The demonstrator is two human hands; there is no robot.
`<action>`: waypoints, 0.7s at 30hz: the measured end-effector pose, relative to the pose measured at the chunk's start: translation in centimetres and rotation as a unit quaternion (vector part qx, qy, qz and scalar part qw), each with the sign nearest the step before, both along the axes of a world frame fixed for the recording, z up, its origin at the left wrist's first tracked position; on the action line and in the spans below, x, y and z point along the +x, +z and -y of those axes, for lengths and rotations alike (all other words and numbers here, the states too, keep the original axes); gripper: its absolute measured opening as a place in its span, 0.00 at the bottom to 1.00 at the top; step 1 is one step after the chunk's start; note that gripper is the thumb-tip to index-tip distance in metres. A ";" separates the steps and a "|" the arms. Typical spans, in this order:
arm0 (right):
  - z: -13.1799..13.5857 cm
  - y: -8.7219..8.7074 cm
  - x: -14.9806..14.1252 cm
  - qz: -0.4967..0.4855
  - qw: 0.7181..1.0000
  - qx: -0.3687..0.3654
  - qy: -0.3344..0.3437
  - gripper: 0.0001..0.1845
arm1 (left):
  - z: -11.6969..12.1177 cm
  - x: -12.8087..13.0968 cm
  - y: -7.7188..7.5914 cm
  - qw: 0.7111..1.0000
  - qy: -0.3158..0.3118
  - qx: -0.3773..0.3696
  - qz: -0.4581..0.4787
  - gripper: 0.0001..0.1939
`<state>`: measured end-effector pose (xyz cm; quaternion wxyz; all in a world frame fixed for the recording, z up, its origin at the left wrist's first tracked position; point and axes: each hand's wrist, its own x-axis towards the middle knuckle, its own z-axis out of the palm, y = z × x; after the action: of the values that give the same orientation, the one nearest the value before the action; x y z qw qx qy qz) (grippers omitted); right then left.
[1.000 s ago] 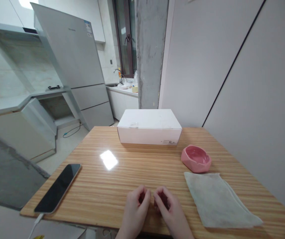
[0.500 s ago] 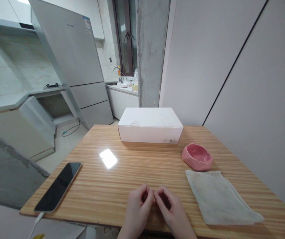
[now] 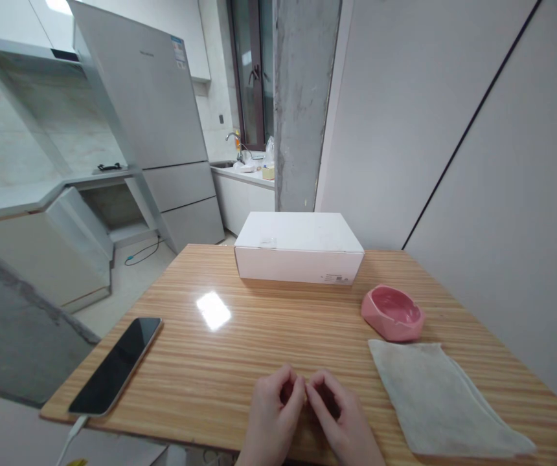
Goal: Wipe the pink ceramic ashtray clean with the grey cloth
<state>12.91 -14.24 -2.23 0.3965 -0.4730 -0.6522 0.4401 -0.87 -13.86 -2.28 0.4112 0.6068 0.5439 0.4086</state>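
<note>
A folded cloth (image 3: pixel 446 401) is lying flat near the front right of the desk (image 3: pixel 201 382), to the right of both hands. Its long axis is running aslant, from the far left corner toward the near right one, and its left edge is facing the right hand (image 3: pixel 344 417). That hand is sitting nearer, with a strip of bare wood separating it from the cloth; the left hand (image 3: pixel 273 411) is resting on the far side of it.

Both forearms are slanting inward from the bottom edge, and the hands are mirroring each other, thumbs uppermost. The fingers are curling into loose loops, each thumb meeting or nearly meeting its forefinger, and the two sets of tips are pointing at each other, almost touching. Whether they are pinching anything small, I cannot tell.

Just beyond the cloth, a pink bowl (image 3: pixel 392 314) is standing upright. A white box (image 3: pixel 298 265) is lying farther back, near the middle, and a phone (image 3: pixel 118 366) is resting well apart at the left, a white cable (image 3: pixel 71 430) trailing from it.
</note>
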 end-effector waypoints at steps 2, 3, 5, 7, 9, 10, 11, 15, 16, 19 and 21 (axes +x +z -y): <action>0.1 -0.1 0.0 0.002 1.000 0.001 -0.003 0.15 | 0.0 0.0 -0.2 1.000 0.001 0.005 -0.002 0.17; 0.0 -0.1 0.1 0.005 1.000 0.002 -0.007 0.15 | -0.1 0.0 -0.3 1.000 0.002 0.007 -0.004 0.18; 0.0 -0.2 0.0 0.008 1.000 0.003 -0.010 0.16 | -0.1 0.0 -0.4 1.000 0.005 0.007 -0.007 0.17; -0.2 -0.3 0.0 0.010 1.000 0.002 -0.008 0.16 | -0.1 0.0 -0.5 1.000 0.006 0.005 -0.010 0.17; -0.2 -0.2 0.0 0.011 1.000 0.001 -0.004 0.16 | 0.0 0.0 -0.4 1.000 0.004 0.004 -0.012 0.17; -0.2 -0.2 -0.1 0.012 1.000 0.001 -0.003 0.16 | 0.0 0.0 -0.4 1.000 0.004 0.004 -0.012 0.17; -0.2 -0.1 -0.1 0.011 1.000 0.002 -0.003 0.16 | 0.0 0.0 -0.4 1.000 0.005 0.005 -0.011 0.17; 0.0 0.2 0.0 0.007 1.000 0.007 -0.006 0.16 | 0.0 0.0 -0.5 1.000 0.006 0.011 -0.014 0.18; 0.0 0.3 0.0 0.006 1.000 0.006 -0.007 0.16 | 0.0 0.0 -0.5 1.000 0.006 0.012 -0.016 0.18; 0.0 0.4 -0.1 0.000 1.000 -0.002 -0.008 0.17 | 0.0 0.0 -0.5 1.000 0.005 0.015 -0.018 0.18; 0.0 0.5 -0.1 -0.004 1.000 -0.003 -0.005 0.17 | 0.1 0.0 -0.4 1.000 0.004 0.015 -0.019 0.18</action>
<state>12.82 -14.22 -1.77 0.3996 -0.4759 -0.6467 0.4422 -0.83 -13.93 -2.70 0.3900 0.6185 0.5474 0.4070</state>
